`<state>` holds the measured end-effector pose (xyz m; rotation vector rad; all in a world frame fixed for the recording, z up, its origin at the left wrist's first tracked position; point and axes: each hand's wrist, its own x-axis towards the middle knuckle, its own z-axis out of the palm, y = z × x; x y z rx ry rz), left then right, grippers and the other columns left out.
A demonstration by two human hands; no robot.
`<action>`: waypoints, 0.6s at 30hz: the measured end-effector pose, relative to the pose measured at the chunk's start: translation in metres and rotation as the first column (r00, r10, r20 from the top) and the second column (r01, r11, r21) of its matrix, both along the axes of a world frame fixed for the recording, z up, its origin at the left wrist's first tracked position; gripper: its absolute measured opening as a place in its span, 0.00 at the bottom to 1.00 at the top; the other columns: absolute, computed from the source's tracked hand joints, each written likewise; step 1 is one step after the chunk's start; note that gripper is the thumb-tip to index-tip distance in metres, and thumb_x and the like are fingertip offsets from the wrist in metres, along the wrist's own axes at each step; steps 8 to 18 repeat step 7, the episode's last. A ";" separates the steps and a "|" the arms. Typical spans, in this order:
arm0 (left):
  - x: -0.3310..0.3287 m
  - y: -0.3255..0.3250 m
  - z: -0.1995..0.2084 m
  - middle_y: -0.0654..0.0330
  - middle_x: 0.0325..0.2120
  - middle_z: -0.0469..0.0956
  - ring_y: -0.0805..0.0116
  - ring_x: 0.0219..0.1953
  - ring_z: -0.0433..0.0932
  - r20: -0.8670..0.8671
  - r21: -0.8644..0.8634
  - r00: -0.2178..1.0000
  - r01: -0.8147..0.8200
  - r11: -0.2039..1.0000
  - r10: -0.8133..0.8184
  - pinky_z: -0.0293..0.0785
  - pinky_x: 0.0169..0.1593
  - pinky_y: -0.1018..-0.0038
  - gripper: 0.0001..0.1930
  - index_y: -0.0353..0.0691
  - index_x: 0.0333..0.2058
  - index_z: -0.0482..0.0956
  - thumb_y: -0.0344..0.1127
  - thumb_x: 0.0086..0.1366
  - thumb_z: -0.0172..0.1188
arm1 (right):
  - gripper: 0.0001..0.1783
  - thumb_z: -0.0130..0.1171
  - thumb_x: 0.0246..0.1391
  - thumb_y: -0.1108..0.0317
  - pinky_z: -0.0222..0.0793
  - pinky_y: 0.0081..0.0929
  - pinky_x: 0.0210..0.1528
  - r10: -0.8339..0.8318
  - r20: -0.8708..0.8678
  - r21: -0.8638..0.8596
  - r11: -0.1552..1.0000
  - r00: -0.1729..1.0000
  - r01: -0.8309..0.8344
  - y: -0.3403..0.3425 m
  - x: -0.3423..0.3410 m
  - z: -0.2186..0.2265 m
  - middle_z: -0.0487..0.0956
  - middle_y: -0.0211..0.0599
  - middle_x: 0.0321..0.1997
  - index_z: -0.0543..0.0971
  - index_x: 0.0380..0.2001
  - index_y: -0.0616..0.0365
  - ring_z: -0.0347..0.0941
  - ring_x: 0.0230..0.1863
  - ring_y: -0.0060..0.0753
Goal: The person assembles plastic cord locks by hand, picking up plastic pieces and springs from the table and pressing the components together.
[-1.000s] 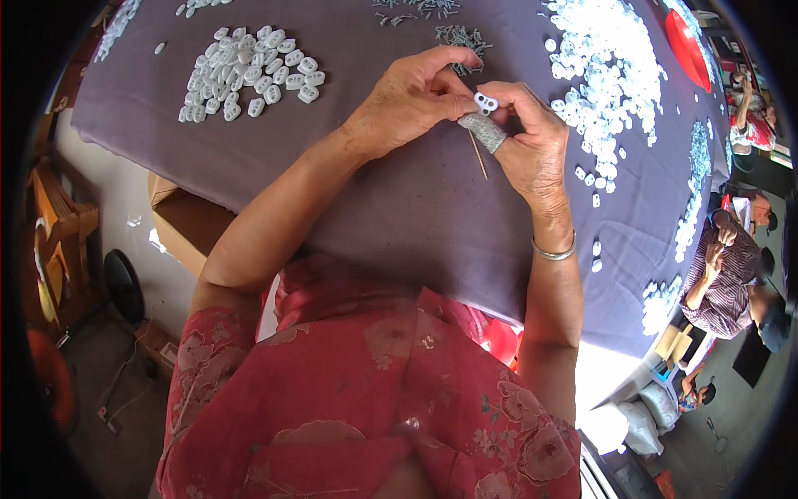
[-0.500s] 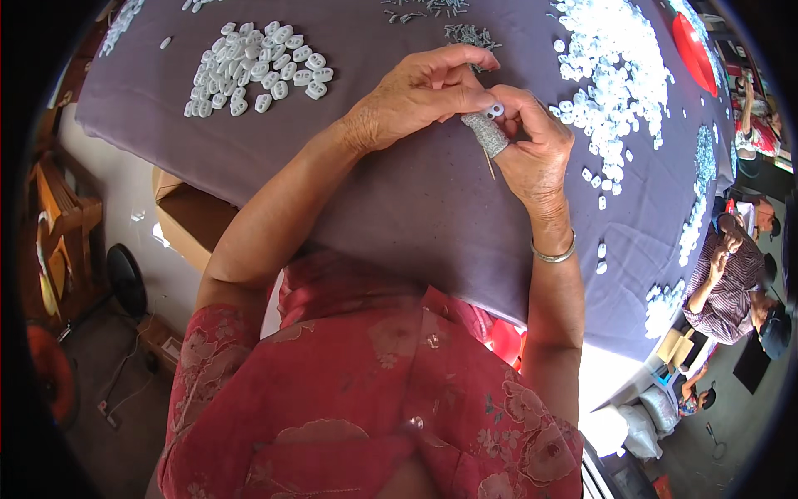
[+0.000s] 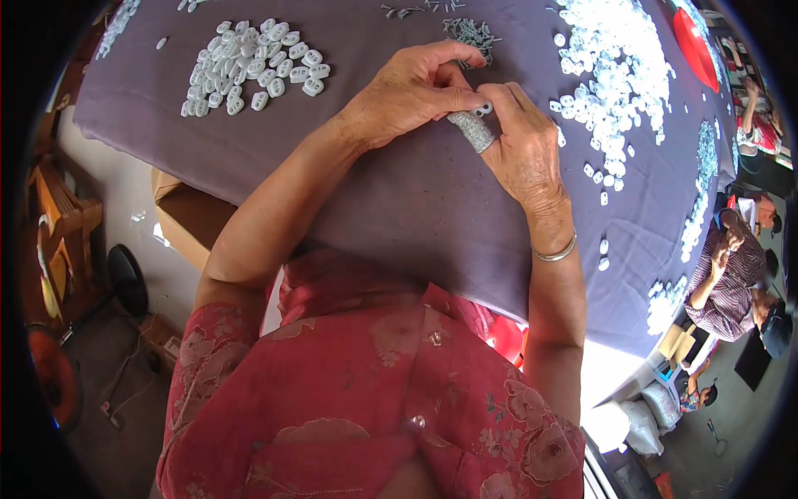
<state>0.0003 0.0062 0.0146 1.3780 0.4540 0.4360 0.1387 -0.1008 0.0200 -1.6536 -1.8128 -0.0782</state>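
My left hand (image 3: 416, 91) is closed, its thumb and fingers pinching a small white two-holed plastic piece (image 3: 483, 109). Against it from the other side, my right hand (image 3: 525, 137) is also closed on the piece, its fingers curled over. A grey speckled wrap (image 3: 472, 130) covers the right thumb. Whether anything else is inside the fingers is hidden. Just beyond the hands lies a small heap of grey screws (image 3: 472, 35). To the left sits a pile of similar white pieces (image 3: 249, 62).
A large spread of white pieces (image 3: 611, 75) covers the table's right side, with a red dish (image 3: 696, 51) beyond it. The grey-purple tablecloth (image 3: 399, 208) hangs over the near edge. An open cardboard box (image 3: 187, 220) stands below left. Another person (image 3: 727, 279) sits at the right.
Both hands have shifted slightly left with the white piece still between them. A thin stick seen below the wrapped thumb before is no longer visible.
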 end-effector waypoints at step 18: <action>-0.001 -0.002 -0.004 0.70 0.21 0.71 0.83 0.24 0.65 0.005 -0.036 1.000 0.019 0.999 -0.018 0.61 0.28 0.84 0.19 0.38 0.48 0.73 0.28 0.56 0.62 | 0.17 0.65 0.45 0.57 0.72 0.33 0.22 -0.031 0.131 -0.168 0.984 0.991 0.053 -0.003 0.000 -0.003 0.75 0.35 0.24 0.69 0.26 0.55 0.76 0.25 0.41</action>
